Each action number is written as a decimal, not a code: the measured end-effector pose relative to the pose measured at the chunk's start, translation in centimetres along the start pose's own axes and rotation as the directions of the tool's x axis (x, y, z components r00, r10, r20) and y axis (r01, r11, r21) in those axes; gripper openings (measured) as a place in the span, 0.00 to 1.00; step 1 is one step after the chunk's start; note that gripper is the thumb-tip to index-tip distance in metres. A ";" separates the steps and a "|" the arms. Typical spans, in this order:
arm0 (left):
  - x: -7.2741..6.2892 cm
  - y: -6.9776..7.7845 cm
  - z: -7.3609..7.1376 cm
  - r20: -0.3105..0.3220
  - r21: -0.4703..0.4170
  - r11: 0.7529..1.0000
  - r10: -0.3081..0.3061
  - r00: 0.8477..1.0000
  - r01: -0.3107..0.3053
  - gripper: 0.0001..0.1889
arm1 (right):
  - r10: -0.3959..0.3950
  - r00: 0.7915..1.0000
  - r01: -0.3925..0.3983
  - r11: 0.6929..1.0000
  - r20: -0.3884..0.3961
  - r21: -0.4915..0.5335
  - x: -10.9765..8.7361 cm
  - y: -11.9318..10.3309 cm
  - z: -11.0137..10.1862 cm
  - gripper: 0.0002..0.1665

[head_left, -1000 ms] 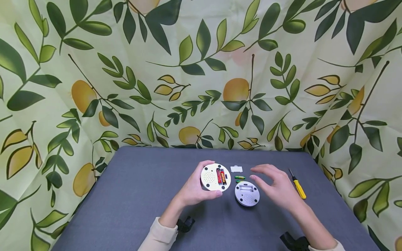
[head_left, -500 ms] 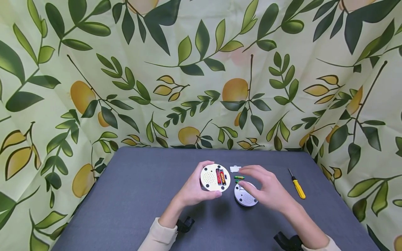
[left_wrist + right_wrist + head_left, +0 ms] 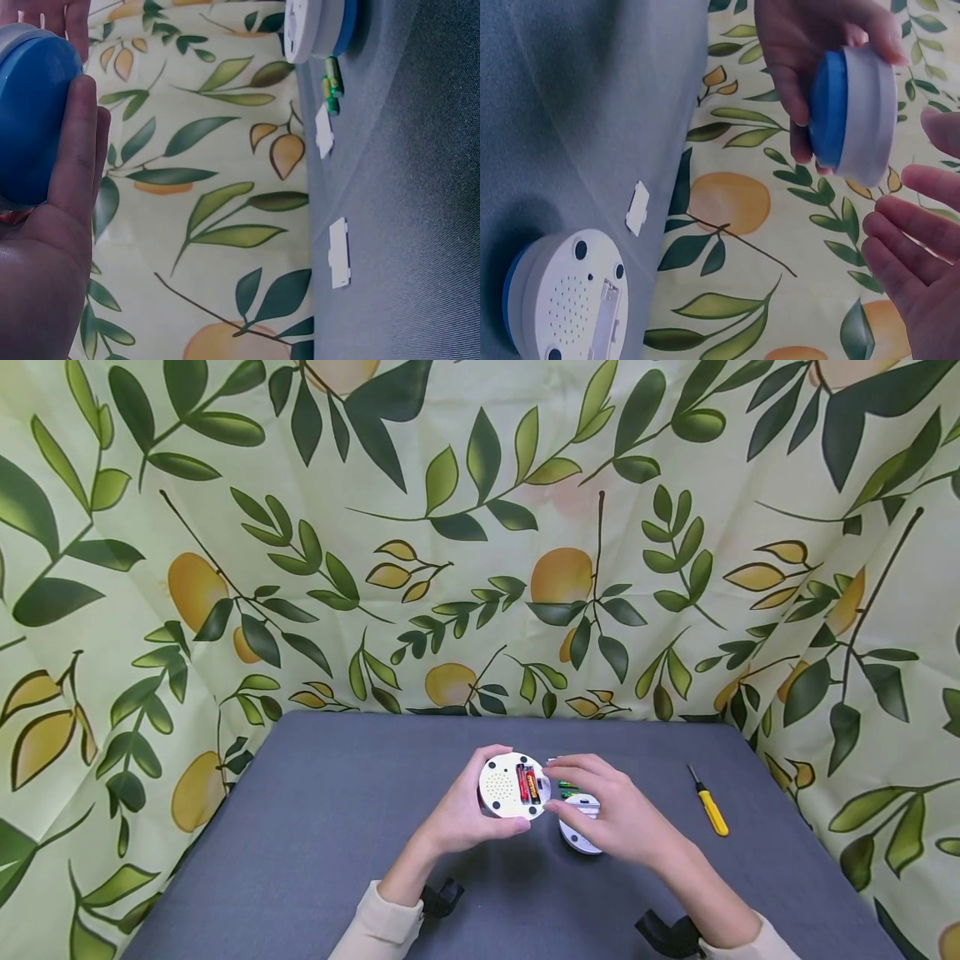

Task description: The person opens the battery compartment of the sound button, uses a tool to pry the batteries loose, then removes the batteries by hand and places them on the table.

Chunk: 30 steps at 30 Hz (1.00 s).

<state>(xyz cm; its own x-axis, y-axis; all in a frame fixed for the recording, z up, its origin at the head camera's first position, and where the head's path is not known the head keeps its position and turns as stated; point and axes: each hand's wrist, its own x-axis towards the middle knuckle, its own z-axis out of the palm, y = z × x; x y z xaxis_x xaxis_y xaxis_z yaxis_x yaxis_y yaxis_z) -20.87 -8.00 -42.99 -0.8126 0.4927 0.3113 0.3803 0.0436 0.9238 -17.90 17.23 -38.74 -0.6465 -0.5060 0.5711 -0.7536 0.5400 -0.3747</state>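
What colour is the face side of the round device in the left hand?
Blue. The round device gripped by the left hand shows a blue side, clearest in the right wrist view.

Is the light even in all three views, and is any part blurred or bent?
Head view: even, soft light; the leaf-print backdrop bows toward the edges. Left wrist view: dimmer, the left hand soft-focused. Right wrist view: bluish, the right hand close and blurred beside the round white-and-blue device.

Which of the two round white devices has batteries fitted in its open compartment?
The device held up in the left hand: the held device shows red batteries. The device lying on the table has an empty compartment.
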 end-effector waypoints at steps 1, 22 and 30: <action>0.0 0.0 0.0 0.002 -0.001 1.000 -0.001 1.000 0.001 0.48 | -0.003 1.000 0.003 1.000 0.005 0.005 0.1 0.0 0.1 0.22; 0.0 0.1 -0.1 0.008 0.027 1.000 -0.008 1.000 0.008 0.48 | 0.067 0.996 -0.067 0.998 0.064 0.004 0.9 -0.2 1.2 0.19; 0.0 0.2 0.0 -0.001 0.019 1.000 -0.014 1.000 0.014 0.47 | 0.036 0.998 -0.033 0.998 0.048 -0.059 0.9 -0.2 1.4 0.18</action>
<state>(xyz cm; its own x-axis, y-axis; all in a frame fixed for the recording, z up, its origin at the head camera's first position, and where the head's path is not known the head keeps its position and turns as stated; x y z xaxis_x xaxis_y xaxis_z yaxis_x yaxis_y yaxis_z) -20.80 -8.02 -42.81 -0.8183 0.4914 0.2983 0.3768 0.0667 0.9239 -18.51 15.71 -39.13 -0.6783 -0.5176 0.5215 -0.7233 0.5955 -0.3497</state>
